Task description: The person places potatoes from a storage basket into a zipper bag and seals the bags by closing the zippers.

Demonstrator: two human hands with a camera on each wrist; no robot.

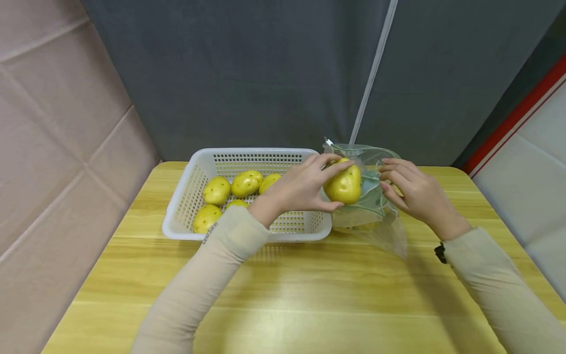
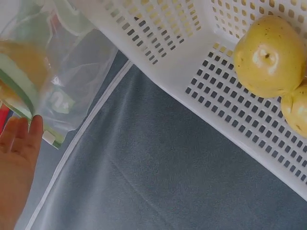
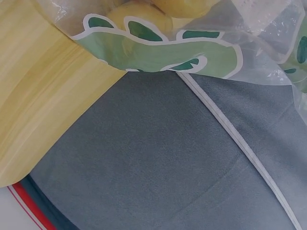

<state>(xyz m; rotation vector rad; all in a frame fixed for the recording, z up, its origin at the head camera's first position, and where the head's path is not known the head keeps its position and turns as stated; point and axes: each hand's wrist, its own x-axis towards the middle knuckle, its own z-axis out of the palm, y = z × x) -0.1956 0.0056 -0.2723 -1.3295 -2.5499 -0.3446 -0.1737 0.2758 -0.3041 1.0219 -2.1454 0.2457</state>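
Note:
My left hand (image 1: 305,184) holds a yellow potato (image 1: 345,183) between thumb and fingers, at the mouth of a clear zip bag (image 1: 376,233). Green patterns and a green-edged opening mark the bag, and a white slider (image 1: 329,142) sits at one end of the edge. With bent fingers, my right hand (image 1: 413,189) grips the bag's right side by its opening. Potatoes inside the bag (image 3: 144,21) show through the film in the right wrist view. Left of the bag, a white basket (image 1: 177,216) contains several potatoes (image 1: 216,191).
Basket and bag stand side by side on a wooden table (image 1: 287,305). Behind the table's far edge hangs a dark grey curtain (image 1: 230,73) with a pale strip. A beige padded surface (image 1: 57,132) rises on the left, and a white panel with red trim (image 1: 526,105) on the right.

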